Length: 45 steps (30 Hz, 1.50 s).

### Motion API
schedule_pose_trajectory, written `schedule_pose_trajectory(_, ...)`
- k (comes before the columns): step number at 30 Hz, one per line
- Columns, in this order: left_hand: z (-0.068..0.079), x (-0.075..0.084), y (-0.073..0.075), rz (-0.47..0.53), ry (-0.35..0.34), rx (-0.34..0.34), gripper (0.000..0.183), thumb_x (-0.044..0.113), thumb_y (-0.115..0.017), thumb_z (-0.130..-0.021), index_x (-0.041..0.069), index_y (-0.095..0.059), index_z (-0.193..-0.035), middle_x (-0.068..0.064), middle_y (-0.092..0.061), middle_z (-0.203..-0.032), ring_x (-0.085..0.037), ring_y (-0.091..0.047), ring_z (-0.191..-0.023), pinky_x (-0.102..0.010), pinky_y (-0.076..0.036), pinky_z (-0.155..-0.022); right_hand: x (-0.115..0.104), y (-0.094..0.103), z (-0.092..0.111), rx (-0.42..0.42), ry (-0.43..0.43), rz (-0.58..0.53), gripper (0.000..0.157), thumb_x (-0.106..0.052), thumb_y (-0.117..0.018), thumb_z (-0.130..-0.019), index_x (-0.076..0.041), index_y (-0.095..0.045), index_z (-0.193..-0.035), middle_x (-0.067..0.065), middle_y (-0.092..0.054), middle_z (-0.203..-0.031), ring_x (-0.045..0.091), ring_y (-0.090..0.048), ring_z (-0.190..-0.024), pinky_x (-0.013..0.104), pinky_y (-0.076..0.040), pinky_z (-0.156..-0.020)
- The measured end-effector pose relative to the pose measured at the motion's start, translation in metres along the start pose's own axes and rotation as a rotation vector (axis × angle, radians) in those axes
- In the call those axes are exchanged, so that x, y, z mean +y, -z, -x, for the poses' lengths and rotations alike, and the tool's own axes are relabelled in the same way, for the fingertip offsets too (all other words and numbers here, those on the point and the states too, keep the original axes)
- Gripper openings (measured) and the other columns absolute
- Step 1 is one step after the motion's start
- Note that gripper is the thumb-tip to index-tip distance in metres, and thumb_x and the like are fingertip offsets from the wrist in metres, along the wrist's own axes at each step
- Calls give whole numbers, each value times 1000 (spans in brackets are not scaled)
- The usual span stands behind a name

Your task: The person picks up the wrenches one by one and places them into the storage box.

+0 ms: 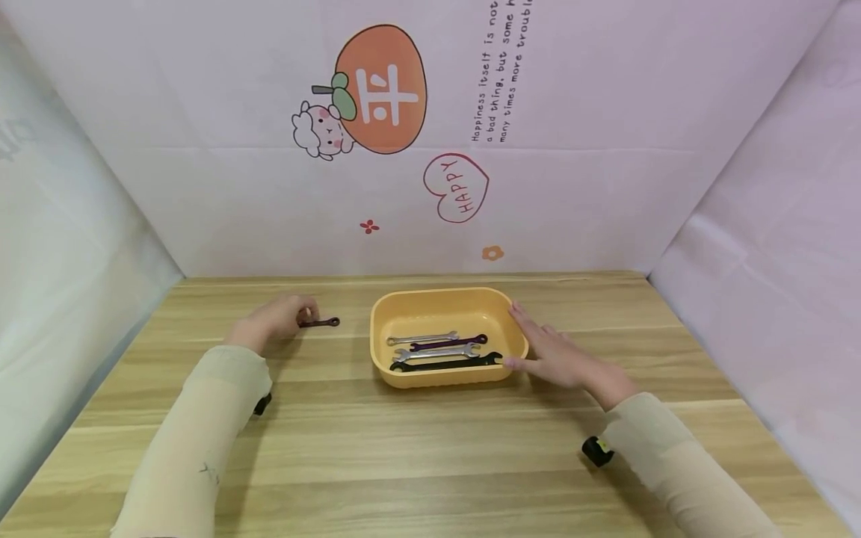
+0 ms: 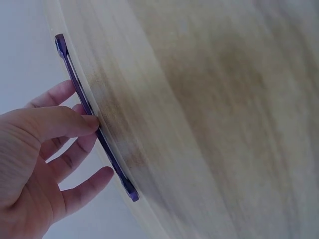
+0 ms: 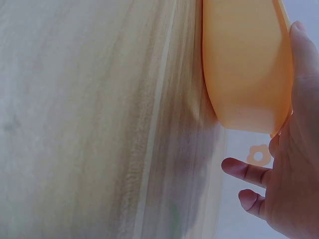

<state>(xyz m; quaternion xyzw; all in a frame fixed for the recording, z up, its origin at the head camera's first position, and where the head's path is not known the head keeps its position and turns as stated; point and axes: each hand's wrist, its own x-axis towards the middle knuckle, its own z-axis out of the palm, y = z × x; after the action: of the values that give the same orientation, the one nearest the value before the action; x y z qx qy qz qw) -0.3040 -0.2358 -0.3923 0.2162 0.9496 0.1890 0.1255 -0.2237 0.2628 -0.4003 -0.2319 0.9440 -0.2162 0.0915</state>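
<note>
My left hand (image 1: 279,317) pinches a dark purple wrench (image 2: 110,159) between thumb and fingers, close over the table left of the yellow tray (image 1: 447,379). One ring end of that wrench points toward the tray in the head view. With fingers spread, my right hand (image 1: 561,357) rests against the tray's right end. Its thumb touches the front corner and a finger lies at the back corner; two other fingers stick out free in the right wrist view. Inside the tray lie several wrenches: silver ones (image 1: 437,353), a purple one (image 1: 447,343) and a larger black one (image 1: 444,365).
The wood-grain table (image 1: 403,456) reaches back to a white printed wall cloth (image 1: 235,187). Pale cloth also hangs along both sides. A black wrist camera (image 1: 596,451) sits under the right sleeve.
</note>
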Motion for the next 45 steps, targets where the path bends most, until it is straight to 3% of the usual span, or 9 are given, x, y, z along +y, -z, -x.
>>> schedule_pose_trajectory(8,-1,-3,-1,8,6,-2,46,-26,-50,-78,6,-68,-106,-14,-63,-97,-31,-53,-89,-46,-44,-80,0,-2,-2,24,19,-8,92,-45,-59,-103,-5,-3,-165,15,4,-170,51,-19,-148,71,-9,-115)
schedule_pose_trajectory(18,-4,-6,-5,20,-27,19,34,-18,-61,-82,5,-69,-106,-12,-64,-93,-30,-56,-86,-48,-47,-82,-2,-2,-1,24,18,-36,93,-41,-62,-102,-3,-4,-164,17,3,-169,48,-15,-150,71,-9,-115)
schedule_pose_trajectory(29,-5,-6,-5,-8,-79,44,34,-19,-61,-88,3,-71,-111,-15,-68,-101,-36,-63,-99,-55,-51,-92,0,1,2,5,-7,-24,92,-43,-59,-103,-7,-2,-165,15,5,-170,50,-13,-150,74,-8,-114)
schedule_pose_trajectory(45,3,-6,-10,-9,-94,55,41,-24,-61,-83,1,-70,-114,-13,-66,-96,-31,-61,-91,-52,-52,-88,2,-2,-2,1,15,-14,92,-44,-59,-103,-4,-3,-164,16,4,-169,47,-13,-151,71,-8,-115)
